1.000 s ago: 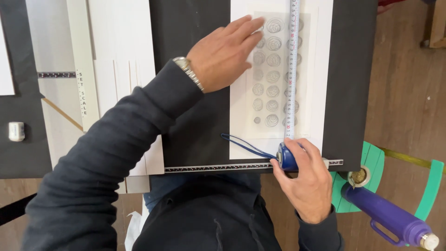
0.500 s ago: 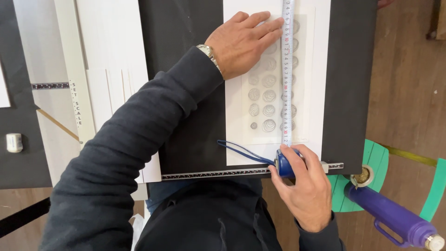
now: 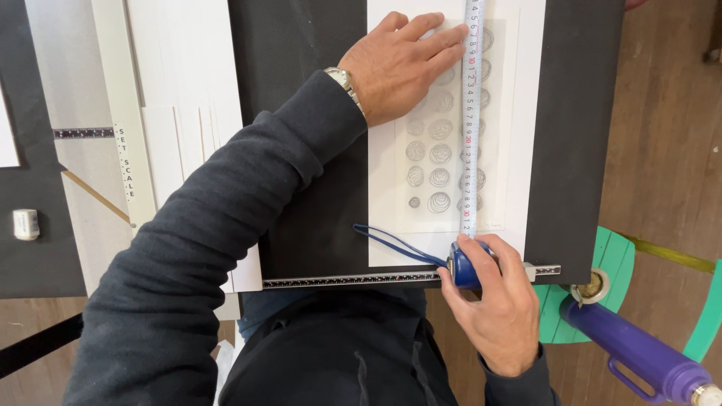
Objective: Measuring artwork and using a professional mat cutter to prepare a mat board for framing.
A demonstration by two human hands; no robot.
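Where wood floor (image 3: 669, 135) shows, black board (image 3: 301, 135)

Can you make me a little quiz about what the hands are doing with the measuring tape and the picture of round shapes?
1. True or false: the right hand holds the blue tape measure case.
2. What does the left hand press on?
A. the purple tool
B. the white sheet with round shapes
C. the green stool
3. Fill in: the tape blade runs up over the sheet, beside the left hand's ____.

Key:
1. true
2. B
3. fingertips
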